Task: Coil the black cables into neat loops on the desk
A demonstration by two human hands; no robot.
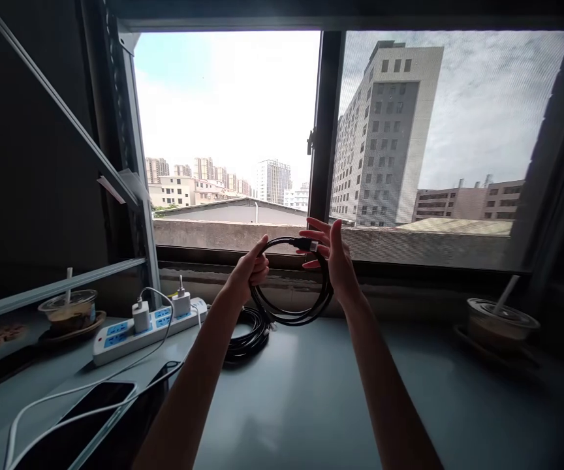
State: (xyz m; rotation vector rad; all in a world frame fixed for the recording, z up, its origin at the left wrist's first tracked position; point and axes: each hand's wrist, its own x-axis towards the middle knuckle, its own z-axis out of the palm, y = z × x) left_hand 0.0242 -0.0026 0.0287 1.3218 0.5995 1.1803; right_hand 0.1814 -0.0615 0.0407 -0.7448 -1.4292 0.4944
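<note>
Black cable (296, 320) hangs coiled from my gripping left hand (252, 267); my right hand (339, 261), spread wide, is beside it, contact unclear. The table (301, 391) is below the cable, a window (228, 130) beyond it.

The left forearm (198, 375) and the right forearm (382, 375) are bare and slim, broadening from narrow wrists toward the elbows. The left hand (249, 271) and right hand (341, 264) are ungloved; the right has long, thin fingers (319, 225) and a slender, round-tipped thumb (335, 234).
</note>
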